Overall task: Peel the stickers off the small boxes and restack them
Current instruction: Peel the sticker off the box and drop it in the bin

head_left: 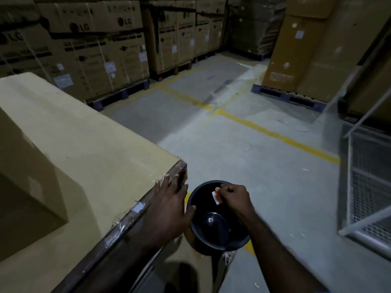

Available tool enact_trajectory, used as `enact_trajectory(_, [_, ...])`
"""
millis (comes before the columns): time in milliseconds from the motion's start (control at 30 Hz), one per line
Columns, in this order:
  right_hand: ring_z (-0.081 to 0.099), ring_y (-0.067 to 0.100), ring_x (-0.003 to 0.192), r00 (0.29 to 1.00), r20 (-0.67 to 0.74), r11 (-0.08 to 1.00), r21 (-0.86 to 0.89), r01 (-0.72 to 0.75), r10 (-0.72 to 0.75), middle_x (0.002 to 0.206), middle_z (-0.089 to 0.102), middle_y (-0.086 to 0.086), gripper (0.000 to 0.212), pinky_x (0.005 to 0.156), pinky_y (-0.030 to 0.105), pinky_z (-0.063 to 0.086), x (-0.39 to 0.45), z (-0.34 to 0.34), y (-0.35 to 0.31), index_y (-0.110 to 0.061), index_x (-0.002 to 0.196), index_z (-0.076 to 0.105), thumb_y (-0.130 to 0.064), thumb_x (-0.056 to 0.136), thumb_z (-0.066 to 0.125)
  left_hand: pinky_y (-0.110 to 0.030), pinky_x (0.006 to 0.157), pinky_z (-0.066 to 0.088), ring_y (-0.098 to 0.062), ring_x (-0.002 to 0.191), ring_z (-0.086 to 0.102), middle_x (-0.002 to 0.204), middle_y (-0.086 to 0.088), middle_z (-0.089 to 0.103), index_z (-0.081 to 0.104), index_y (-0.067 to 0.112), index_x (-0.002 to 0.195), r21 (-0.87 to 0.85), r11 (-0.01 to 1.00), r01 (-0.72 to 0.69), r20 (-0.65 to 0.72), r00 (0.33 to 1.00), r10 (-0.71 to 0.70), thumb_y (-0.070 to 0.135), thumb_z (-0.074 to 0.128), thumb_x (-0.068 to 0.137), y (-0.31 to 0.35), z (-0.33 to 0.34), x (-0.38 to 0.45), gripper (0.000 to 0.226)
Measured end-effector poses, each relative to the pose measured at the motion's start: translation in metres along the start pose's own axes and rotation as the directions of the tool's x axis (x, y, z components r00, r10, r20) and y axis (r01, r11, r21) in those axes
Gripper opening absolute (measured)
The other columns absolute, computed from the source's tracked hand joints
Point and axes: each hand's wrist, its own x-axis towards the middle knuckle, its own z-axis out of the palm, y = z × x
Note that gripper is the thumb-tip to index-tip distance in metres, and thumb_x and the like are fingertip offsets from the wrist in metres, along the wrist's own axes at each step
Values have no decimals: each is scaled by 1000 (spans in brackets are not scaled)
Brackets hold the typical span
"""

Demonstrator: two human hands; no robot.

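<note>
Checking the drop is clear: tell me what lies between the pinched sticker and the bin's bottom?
Nothing: sticker hangs over black bin, head view.

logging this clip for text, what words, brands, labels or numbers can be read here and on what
"LG": printed on the big stacked cartons at the back left, several times over.
Sticker pinched in the right hand over the black bucket: barcode lines only, digits too small to read.
White labels on those cartons: blurred, unreadable.
Print on the tall carton at right: blurred, unreadable.

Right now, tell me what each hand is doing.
Left hand: open, fingers straight, resting on the big carton's corner.
Right hand: pinching a peeled sticker over the black bucket.
</note>
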Motion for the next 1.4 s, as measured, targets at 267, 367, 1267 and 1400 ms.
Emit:
enact_trajectory(267, [46,9,50,992,21,992,-45,-120,121,47,53,-3,33,60,32,41,23,12,62,-12,50,59,-26,74,77,-53,117,14,-35,145,16,155,-15,28,45,16,138,-15,999,-30,75,997,31,54,36,84,16,27,12,67])
enact_trajectory(367, [54,9,54,989,23,989,-26,-143,144,54,63,-1,28,61,30,47,29,13,73,-10,55,63,-25,70,81,-49,118,5,-32,145,12,157,-14,22,37,17,144,-5,999,-44,117,992,44,52,35,84,21,37,20,69])
enact_trajectory(1267, [69,15,84,987,-14,976,-149,-161,161,88,75,1,19,78,22,51,47,5,83,-13,89,78,-2,82,64,-48,118,1,-32,146,7,158,-14,17,28,14,149,-68,995,-67,186,979,78,27,26,88,33,62,53,62])
enact_trajectory(1400, [63,10,70,991,-56,981,-148,-129,121,79,72,2,12,58,4,42,42,3,81,-12,84,75,-3,83,67,-49,119,4,-33,145,9,157,-15,18,29,14,148,-62,995,-78,176,980,88,22,36,92,33,63,53,57])
